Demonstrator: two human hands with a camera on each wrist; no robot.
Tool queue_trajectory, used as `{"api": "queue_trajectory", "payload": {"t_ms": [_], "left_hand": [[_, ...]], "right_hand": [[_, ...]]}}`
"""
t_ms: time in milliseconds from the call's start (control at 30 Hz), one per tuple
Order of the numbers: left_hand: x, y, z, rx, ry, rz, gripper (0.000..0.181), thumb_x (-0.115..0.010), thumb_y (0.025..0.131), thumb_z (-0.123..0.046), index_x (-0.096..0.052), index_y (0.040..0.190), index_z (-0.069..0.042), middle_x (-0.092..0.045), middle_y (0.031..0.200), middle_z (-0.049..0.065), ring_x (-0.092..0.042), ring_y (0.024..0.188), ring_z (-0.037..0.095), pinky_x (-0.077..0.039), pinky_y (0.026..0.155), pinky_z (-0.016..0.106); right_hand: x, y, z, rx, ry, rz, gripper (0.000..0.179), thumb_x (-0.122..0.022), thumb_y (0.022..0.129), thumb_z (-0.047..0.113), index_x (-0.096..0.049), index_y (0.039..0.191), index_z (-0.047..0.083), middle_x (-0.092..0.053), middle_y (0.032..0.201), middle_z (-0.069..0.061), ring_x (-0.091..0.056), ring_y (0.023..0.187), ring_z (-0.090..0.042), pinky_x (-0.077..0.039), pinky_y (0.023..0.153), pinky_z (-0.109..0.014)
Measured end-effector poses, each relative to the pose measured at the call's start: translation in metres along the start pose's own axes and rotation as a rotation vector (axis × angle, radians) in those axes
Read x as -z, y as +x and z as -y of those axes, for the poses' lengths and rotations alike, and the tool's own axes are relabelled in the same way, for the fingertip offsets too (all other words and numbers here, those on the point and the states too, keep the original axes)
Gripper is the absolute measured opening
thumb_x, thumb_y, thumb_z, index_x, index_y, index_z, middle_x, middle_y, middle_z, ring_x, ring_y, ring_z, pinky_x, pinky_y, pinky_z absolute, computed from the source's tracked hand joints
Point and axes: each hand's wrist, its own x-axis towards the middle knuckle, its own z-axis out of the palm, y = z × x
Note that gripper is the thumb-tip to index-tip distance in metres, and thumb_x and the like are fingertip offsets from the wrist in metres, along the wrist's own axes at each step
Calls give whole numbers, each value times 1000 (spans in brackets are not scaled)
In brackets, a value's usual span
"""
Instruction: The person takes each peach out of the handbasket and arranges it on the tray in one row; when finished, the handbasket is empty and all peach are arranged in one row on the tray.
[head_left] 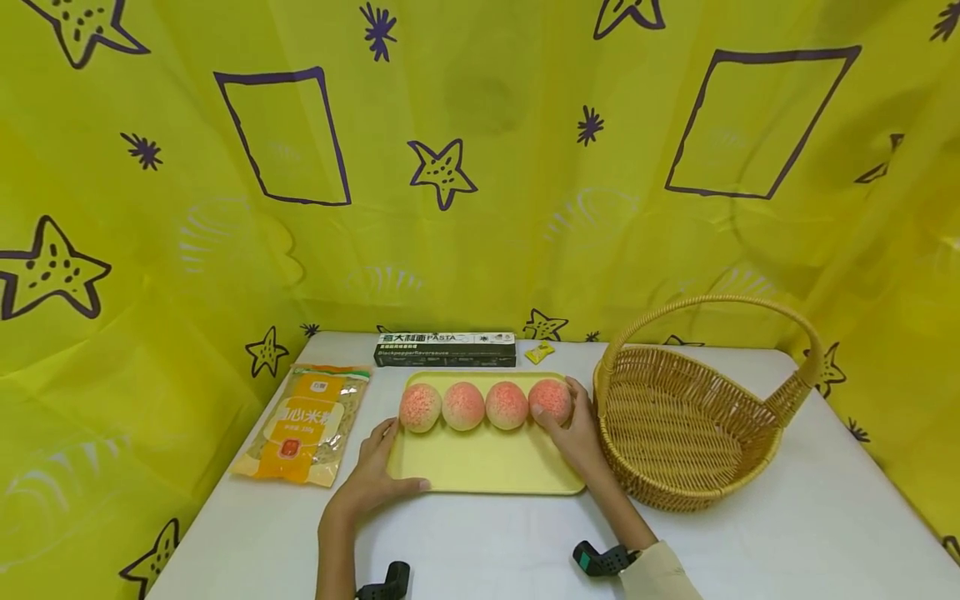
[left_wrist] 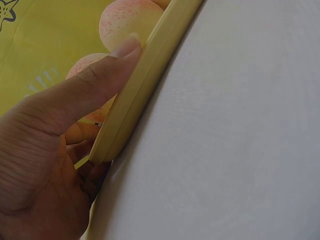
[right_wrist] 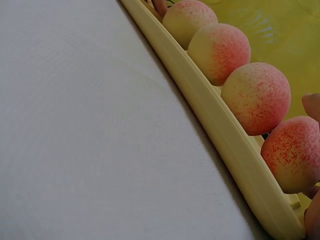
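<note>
Four peach-like fruits, pink over cream, sit in a row along the far side of a yellow tray [head_left: 487,462]. My left hand [head_left: 371,475] holds the tray's near left corner. Its thumb [left_wrist: 87,87] lies over the near rim, while the other fingers bend around the left side, partly hidden. With thumb and fingers on either side, my right hand [head_left: 581,435] grips the rightmost peach [head_left: 550,397]. In the right wrist view that peach [right_wrist: 292,156] touches or nearly touches its neighbour [right_wrist: 257,97]; only bits of the hand show at the edge.
A wicker basket [head_left: 622,475] with a tall handle stands right of the tray. Behind the tray lie a dark pasta box [head_left: 445,352] and a small yellow packet [head_left: 539,352]. An orange-and-clear food bag [head_left: 303,425] lies at left. Yellow curtains enclose the white table [head_left: 810,517].
</note>
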Motion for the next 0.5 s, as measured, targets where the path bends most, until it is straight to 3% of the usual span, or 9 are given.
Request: {"api": "queue_trajectory", "payload": {"t_ms": [167,400,500], "left_hand": [[0,-1,1,-6,7,-2,118,-87,65,-45,-20,157,-9,-17,161,16,-15,146,40,-19,115,64],[0,-1,-1,-8,1,-8,118,-86,66,-46,-21,157,-11,-17,161,15,-15,146,38,-20,116,63],[-1,-1,-1,-9,0,-15,117,-86,65,-45,-21,157,-10,-18,161,15,-16,146,39,-20,115,63]], "right_hand": [[0,-5,3,0,-27,8,86,-71,89,33,-20,154,9,-24,155,-25,-24,145,-43,-25,115,-59],[0,-11,16,6,-182,11,96,-71,86,45,-14,156,12,-5,161,-27,3,150,-42,-3,115,-69],[0,-14,24,23,-210,34,99,-71,85,49,-11,157,17,-3,163,-23,6,151,-39,0,111,-73]]}}
